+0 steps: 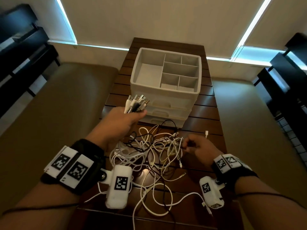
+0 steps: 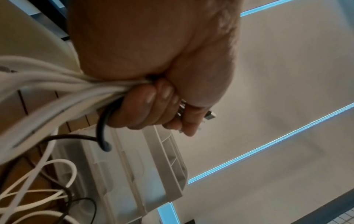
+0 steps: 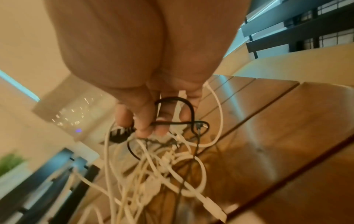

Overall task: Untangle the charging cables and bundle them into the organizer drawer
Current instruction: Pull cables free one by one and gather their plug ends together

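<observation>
A tangle of white and black charging cables [image 1: 156,155] lies on the brown slatted table [image 1: 207,113]. My left hand [image 1: 126,120] is raised before the white organizer [image 1: 166,75] and grips a bunch of cable ends [image 1: 137,103], plugs sticking up; in the left wrist view the fist [image 2: 153,106] is closed round several white cords [image 2: 57,84] and a black one. My right hand [image 1: 196,145] hangs at the tangle's right side and pinches a black cable [image 3: 172,123] between thumb and fingertips. The organizer's top tray has several open compartments, and closed drawers [image 1: 166,112] sit below it.
A loose white plug [image 1: 206,133] lies on the table right of the tangle. Beige seat cushions [image 1: 63,105] flank the table on both sides. Dark shelving [image 1: 20,52] stands at the far left and far right. Window blinds fill the back wall.
</observation>
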